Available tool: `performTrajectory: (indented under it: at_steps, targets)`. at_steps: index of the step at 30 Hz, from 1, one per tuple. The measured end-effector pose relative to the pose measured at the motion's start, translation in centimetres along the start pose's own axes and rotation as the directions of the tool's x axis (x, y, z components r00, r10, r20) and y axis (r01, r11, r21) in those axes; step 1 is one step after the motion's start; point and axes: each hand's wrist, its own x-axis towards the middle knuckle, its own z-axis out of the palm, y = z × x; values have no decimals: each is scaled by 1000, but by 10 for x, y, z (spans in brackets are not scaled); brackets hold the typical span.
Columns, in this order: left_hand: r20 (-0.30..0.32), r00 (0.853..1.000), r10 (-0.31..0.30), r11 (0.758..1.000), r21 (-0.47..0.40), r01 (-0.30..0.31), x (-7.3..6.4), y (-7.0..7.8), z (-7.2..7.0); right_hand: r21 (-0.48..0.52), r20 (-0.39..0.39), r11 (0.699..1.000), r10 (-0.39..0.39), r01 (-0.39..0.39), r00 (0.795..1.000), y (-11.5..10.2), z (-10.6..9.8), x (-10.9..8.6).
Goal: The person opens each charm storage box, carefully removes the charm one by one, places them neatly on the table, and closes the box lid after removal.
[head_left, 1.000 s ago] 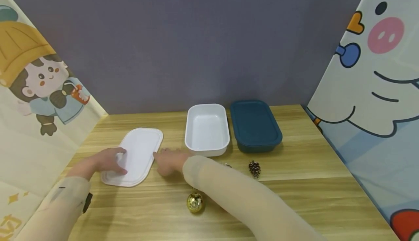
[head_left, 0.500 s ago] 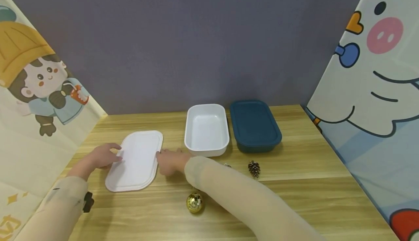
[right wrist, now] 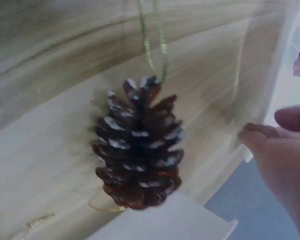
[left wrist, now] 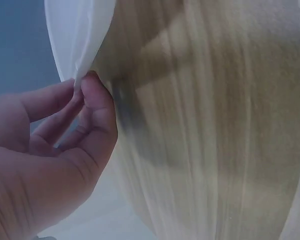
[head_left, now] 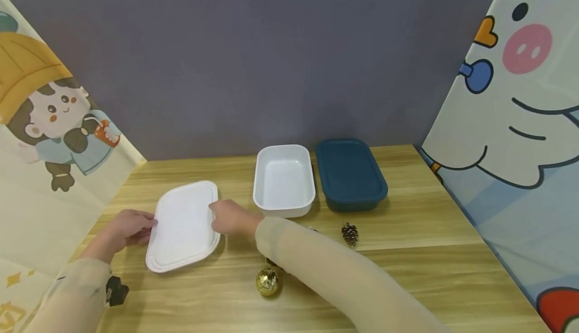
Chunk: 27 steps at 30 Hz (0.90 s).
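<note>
A white rounded-corner lid [head_left: 183, 227] is raised slightly off the table at the left, its shadow showing under the right side. My left hand [head_left: 131, 225] pinches its left edge; in the left wrist view the thumb and fingers meet on the thin rim of the lid [left wrist: 82, 35]. On the opposite edge, my right hand [head_left: 230, 217] grips the lid with curled fingers. A white rectangular box [head_left: 285, 213] without a cover stands just beyond the right hand. In the right wrist view a brown pinecone [right wrist: 137, 150] with a gold string lies close to the camera.
A dark blue lidded box [head_left: 353, 172] stands beside the white one. In front of it lies a pinecone [head_left: 350, 234]. A shiny gold ball ornament [head_left: 267, 281] rests near my right forearm, which hides part of the table. A grey partition [head_left: 280, 61] closes the back.
The lid has shifted a little left and toward me and risen off the table. My left hand has moved from lying over the lid to pinching its edge; the right hand now grips the other edge.
</note>
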Motion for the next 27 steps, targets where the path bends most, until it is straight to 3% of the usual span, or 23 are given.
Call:
performTrajectory:
  at_steps: [4,10,16,22,27]
  targets:
    - [-27,999,36,999,-21,-37,-1,2,-5,43,-133,999,-4,10,991,1,-10,0]
    - [22,993,118,987,-110,-114,-12,20,-11,71,-248,996,-33,52,968,11,-36,-9]
    - [63,980,187,964,-205,-171,-19,47,-14,-42,-371,992,-124,117,920,28,-62,-14]
    - [57,968,245,933,-286,-220,-26,71,-13,-80,-427,986,-165,145,889,44,-81,-21]
    - [73,962,265,892,-398,-215,-29,89,-11,-29,-420,987,-154,157,894,54,-92,-29]
